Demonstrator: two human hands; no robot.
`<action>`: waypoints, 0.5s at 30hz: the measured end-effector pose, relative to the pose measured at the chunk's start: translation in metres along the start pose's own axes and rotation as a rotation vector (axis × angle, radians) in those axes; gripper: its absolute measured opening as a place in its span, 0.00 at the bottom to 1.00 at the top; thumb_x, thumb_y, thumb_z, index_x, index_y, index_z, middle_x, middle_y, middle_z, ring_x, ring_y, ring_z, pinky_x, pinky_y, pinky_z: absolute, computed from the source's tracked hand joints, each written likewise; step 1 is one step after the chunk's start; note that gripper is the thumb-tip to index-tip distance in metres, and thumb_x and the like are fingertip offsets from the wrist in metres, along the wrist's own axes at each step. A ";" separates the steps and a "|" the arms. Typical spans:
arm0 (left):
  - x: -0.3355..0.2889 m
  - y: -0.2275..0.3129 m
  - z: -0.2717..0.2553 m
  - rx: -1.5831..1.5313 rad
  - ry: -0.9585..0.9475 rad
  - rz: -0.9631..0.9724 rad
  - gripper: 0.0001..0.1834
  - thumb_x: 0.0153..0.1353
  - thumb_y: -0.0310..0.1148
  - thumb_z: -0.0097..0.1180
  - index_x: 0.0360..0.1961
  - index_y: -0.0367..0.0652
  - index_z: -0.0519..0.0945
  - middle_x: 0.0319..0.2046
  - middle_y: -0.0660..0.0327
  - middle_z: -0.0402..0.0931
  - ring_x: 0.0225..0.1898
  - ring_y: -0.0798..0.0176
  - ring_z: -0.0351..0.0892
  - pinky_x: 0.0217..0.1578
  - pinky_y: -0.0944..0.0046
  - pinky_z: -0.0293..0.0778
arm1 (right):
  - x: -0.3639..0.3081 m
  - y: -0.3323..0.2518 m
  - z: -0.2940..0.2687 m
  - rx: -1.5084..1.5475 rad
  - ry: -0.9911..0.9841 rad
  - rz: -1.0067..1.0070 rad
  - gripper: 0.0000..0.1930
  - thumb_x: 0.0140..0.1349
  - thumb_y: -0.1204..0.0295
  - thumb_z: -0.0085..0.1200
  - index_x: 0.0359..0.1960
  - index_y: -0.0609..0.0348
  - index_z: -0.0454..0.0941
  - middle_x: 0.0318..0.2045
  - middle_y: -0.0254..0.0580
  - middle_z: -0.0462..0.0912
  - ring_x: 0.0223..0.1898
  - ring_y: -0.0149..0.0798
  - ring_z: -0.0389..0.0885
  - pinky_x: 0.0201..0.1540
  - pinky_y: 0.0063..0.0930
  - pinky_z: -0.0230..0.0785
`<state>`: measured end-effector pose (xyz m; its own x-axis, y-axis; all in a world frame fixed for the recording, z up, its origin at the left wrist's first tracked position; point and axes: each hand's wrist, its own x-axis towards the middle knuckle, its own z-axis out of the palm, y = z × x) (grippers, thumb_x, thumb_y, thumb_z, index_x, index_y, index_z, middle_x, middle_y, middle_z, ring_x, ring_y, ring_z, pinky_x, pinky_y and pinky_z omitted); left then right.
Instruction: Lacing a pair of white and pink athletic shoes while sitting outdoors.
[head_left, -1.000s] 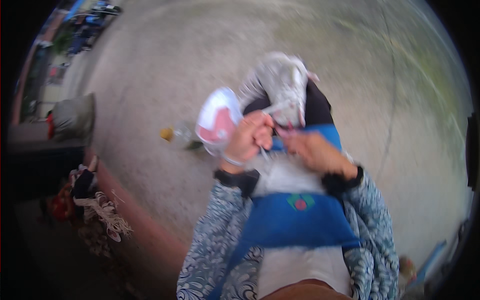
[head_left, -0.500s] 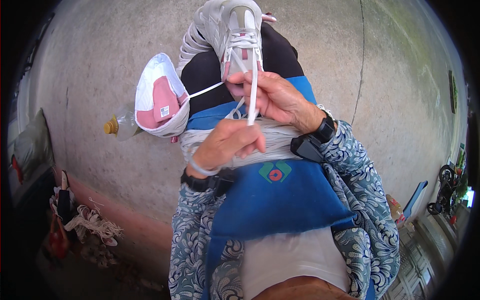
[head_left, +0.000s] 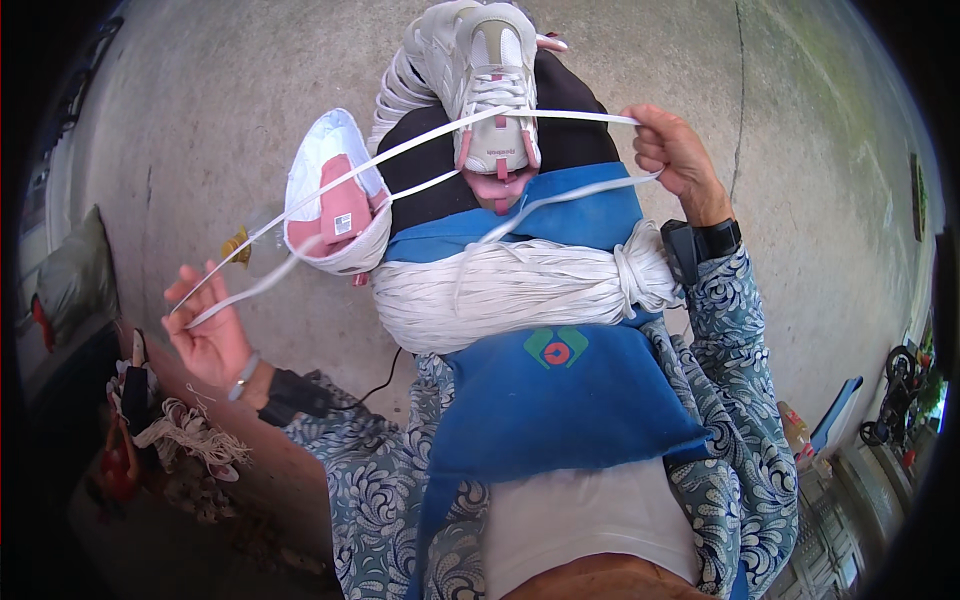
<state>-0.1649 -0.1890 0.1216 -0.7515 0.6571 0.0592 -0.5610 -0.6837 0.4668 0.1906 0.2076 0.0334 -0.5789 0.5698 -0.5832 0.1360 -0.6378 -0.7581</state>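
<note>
A pale grey and white sneaker (head_left: 497, 55) with pink trim rests upright between my knees, its tongue turned toward me. From its top eyelets a flat white shoelace (head_left: 400, 148) is stretched to both sides. Far out to the left, my left hand (head_left: 212, 328) holds one lace end, fingers partly spread around it. My right hand (head_left: 678, 152) grips the other end, fingers curled, right of the shoe. The loose tails hang from both hands. A thick hank of white laces (head_left: 490, 297) lies across my lap.
A white cup-shaped piece with pink lining (head_left: 340, 205) sits beside my left knee, a white cord running toward the shoe. Behind it lies a clear bottle with a yellow cap (head_left: 236, 246). A sack (head_left: 75, 275) and a bundle of cords (head_left: 190, 435) are at left.
Both hands have moved apart from in front of the shoe, left hand far left, right hand up and right. The lace is now drawn out, and the tongue and hank show more.
</note>
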 end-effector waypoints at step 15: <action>-0.029 0.102 -0.012 0.095 0.270 0.640 0.11 0.63 0.37 0.46 0.29 0.45 0.77 0.35 0.59 0.78 0.38 0.59 0.76 0.49 0.54 0.68 | 0.035 0.068 -0.064 -0.026 0.053 -0.181 0.04 0.58 0.69 0.49 0.32 0.54 0.73 0.11 0.20 0.59 0.08 0.17 0.52 0.08 0.14 0.41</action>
<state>-0.2040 -0.2816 0.1570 -0.9909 0.0244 0.1321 0.0438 -0.8712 0.4890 0.2315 0.2174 -0.0567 -0.5529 0.7010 -0.4505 0.0543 -0.5092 -0.8589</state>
